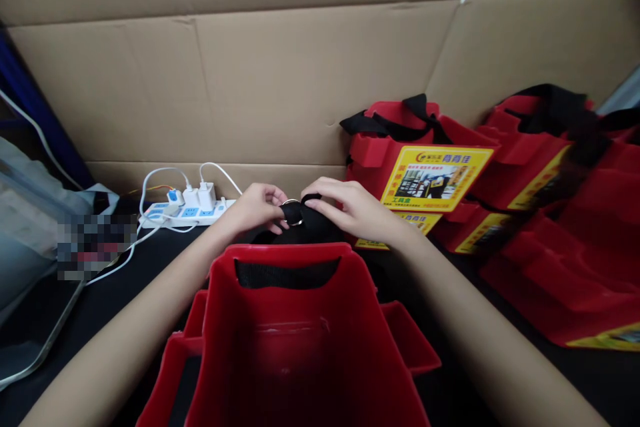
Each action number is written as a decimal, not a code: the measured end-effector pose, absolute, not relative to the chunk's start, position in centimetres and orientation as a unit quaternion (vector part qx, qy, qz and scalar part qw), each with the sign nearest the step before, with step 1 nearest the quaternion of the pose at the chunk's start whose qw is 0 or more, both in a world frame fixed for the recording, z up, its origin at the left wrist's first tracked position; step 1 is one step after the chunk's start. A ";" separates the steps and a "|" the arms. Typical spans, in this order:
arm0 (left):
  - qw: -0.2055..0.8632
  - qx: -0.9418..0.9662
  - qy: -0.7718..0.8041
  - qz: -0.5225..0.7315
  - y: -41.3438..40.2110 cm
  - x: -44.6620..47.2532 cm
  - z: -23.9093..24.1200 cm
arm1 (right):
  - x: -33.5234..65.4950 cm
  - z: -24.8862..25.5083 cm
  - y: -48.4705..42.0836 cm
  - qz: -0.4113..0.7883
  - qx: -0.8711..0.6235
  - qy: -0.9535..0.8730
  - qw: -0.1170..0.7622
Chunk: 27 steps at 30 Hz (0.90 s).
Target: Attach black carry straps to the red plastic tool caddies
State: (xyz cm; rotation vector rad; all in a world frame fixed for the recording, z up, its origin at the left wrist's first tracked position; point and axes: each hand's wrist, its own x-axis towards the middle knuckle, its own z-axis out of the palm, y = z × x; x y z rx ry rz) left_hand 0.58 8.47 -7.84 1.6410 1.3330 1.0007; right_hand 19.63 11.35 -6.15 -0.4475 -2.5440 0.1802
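Note:
A red plastic tool box stands open-topped right in front of me, with a black webbing strap showing through the slot in its far wall. Just beyond that wall, my left hand pinches a metal ring at its left side. My right hand grips the looped end of the black strap, close against the ring. The strap passes at the ring, but how it is threaded there is partly hidden by the fingers.
Several red tool boxes with black straps and yellow labels are stacked at the right. A white power strip with plugs and cables lies at left, near a plastic bag. A cardboard wall closes off the back.

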 end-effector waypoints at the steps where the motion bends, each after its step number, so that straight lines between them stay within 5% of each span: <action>1: 0.401 0.644 0.521 0.391 8.5 0.4 -7.7 | 19.7 -6.1 11.3 0.073 -0.167 -0.947 0.263; 4: 0.403 0.649 0.511 0.394 8.5 -0.1 -7.5 | 19.5 -6.2 11.3 0.102 -0.176 -0.946 0.254; 9: 0.310 0.692 0.505 0.412 8.6 0.6 -7.7 | 18.6 -6.7 11.3 0.174 -0.203 -0.882 0.388; 13: 0.262 0.703 0.510 0.420 8.6 1.2 -8.2 | 18.1 -7.6 11.9 0.318 -0.222 -0.863 0.324; 21: 0.388 0.708 0.471 0.356 8.6 0.6 -8.2 | 18.3 -8.4 13.2 0.428 -0.277 -0.802 0.312; 27: 0.397 0.727 0.450 0.333 8.6 0.2 -7.9 | 18.3 -8.2 13.1 0.363 -0.307 -0.823 0.311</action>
